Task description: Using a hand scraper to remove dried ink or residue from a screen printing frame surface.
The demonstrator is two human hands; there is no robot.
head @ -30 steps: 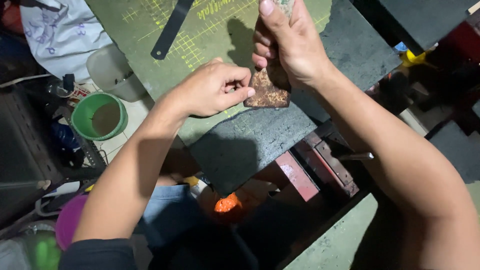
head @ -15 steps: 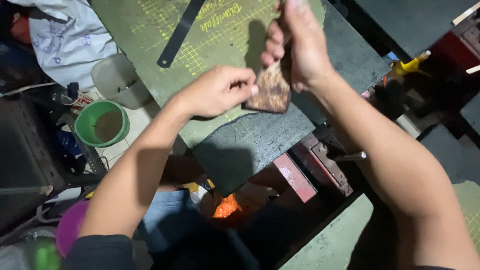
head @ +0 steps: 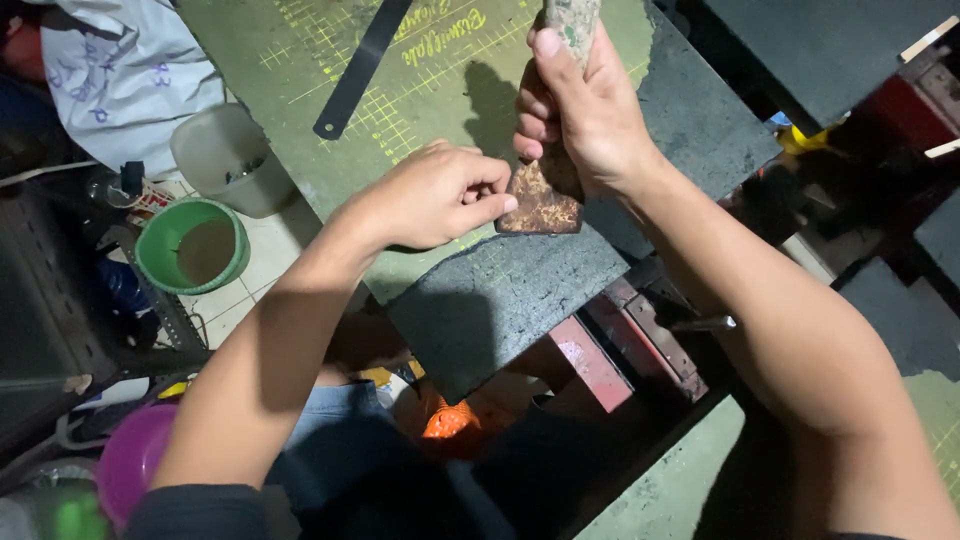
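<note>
L hand [head: 430, 195] – we're pinching edge of brown patterned piece [head: 540, 205] | R hand [head: 585, 110] – we're gripping tool handle [head: 572, 20], pressing down on piece | on green cutting mat [head: 330, 170], dark surface [head: 500, 300].

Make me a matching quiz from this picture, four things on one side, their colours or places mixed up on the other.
Things:
1 bowl
2 metal ruler
3 brown piece
4 tub

Descriptions:
A purple, bottom left corner
B pinched by the left hand
C green, on the floor at left
D dark strip lying on the cutting mat

Pairs: 1-C, 2-D, 3-B, 4-A
</note>
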